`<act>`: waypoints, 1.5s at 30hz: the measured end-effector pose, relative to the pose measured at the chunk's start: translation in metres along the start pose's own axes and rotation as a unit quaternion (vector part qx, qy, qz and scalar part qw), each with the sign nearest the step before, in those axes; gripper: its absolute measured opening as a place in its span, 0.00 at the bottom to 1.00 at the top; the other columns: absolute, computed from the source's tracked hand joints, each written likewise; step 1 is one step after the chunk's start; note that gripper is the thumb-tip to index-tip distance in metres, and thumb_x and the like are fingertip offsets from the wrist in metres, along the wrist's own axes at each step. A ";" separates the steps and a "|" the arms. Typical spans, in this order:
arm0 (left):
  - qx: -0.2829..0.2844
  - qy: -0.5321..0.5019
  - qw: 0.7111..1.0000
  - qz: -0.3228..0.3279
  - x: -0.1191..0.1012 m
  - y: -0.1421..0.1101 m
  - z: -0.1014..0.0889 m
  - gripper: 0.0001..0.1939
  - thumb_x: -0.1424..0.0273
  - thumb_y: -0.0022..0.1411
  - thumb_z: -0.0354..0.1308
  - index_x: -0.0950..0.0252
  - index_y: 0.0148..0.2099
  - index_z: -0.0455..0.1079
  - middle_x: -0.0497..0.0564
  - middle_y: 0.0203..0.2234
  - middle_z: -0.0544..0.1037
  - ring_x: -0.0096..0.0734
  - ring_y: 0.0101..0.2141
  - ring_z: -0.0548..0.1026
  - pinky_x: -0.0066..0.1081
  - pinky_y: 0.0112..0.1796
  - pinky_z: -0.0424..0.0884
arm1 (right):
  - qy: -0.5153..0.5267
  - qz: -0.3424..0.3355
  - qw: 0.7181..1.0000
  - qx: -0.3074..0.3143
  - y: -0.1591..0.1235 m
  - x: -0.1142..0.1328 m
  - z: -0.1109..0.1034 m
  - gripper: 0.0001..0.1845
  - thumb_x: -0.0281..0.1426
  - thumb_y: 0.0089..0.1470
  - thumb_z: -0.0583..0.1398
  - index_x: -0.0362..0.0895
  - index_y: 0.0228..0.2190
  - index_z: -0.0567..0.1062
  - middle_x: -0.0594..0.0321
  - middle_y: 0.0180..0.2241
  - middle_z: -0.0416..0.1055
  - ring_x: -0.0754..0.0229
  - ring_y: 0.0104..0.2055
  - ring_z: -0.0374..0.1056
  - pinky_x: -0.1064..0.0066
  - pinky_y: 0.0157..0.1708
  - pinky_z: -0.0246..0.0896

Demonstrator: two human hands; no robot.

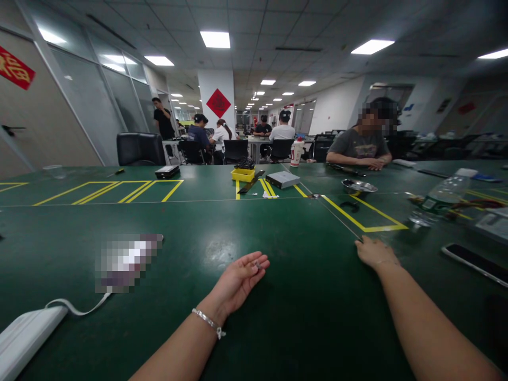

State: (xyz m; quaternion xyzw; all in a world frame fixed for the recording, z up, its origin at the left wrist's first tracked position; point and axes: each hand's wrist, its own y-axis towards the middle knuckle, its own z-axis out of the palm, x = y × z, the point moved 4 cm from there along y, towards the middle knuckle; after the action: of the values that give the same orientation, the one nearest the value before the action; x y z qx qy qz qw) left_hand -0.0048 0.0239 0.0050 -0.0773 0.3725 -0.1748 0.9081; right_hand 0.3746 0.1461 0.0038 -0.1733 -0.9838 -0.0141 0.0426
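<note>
Head view. Left hand (243, 278) palm up above green table (305, 301); fingers together, slightly curled, thumb against small metallic piece (257, 265) held on them. Piece near fingertips; too small to read long axis or pointing. Right hand (377, 253) palm down at table seam (337, 217), fingers bunched; any pinch, cannot tell.

Above the green table (309, 328), the palm-up left hand (240, 278) holds a small metallic bit (257, 264); the right hand (377, 253) touches its surface. A yellow tray (243, 176) sits near the far edge.
</note>
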 end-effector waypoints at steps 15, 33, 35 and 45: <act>-0.073 0.003 0.996 0.049 -0.011 0.004 -0.008 0.11 0.81 0.55 0.54 0.73 0.42 0.66 0.59 0.38 0.75 0.30 0.35 0.76 0.21 0.31 0.74 | 0.013 -0.004 0.999 -0.038 -0.016 0.022 -0.023 0.16 0.26 0.49 0.50 0.35 0.36 0.74 0.42 0.39 0.67 0.48 0.41 0.65 0.62 0.36 0.59; -0.024 0.187 0.978 0.085 -0.002 0.002 0.000 0.10 0.70 0.48 0.61 0.67 0.36 0.69 0.47 0.26 0.72 0.20 0.26 0.68 0.21 0.26 0.60 | 0.570 -0.229 0.720 0.323 -0.147 0.190 -0.015 0.14 0.38 0.42 0.60 0.39 0.27 0.70 0.67 0.22 0.66 0.71 0.20 0.59 0.75 0.22 0.54; -0.025 0.208 0.974 0.091 -0.002 0.002 0.002 0.11 0.66 0.50 0.59 0.69 0.35 0.69 0.47 0.24 0.70 0.21 0.25 0.67 0.22 0.25 0.59 | 0.585 -0.222 0.706 0.332 -0.149 0.192 -0.012 0.13 0.37 0.43 0.60 0.40 0.29 0.70 0.66 0.24 0.67 0.70 0.22 0.60 0.75 0.24 0.55; -0.017 0.243 0.964 0.110 -0.002 0.002 0.003 0.07 0.72 0.49 0.59 0.67 0.33 0.67 0.46 0.27 0.69 0.21 0.27 0.67 0.22 0.27 0.60 | 0.632 -0.186 0.667 0.348 -0.160 0.199 -0.008 0.11 0.31 0.40 0.61 0.40 0.30 0.70 0.67 0.24 0.65 0.70 0.23 0.60 0.74 0.25 0.56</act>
State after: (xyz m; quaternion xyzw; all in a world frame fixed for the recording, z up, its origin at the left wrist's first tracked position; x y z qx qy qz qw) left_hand -0.0038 0.0265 0.0081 -0.0060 0.5913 -0.0810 0.8023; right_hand 0.1339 0.0630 0.0276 0.0913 -0.6660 0.2156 0.7083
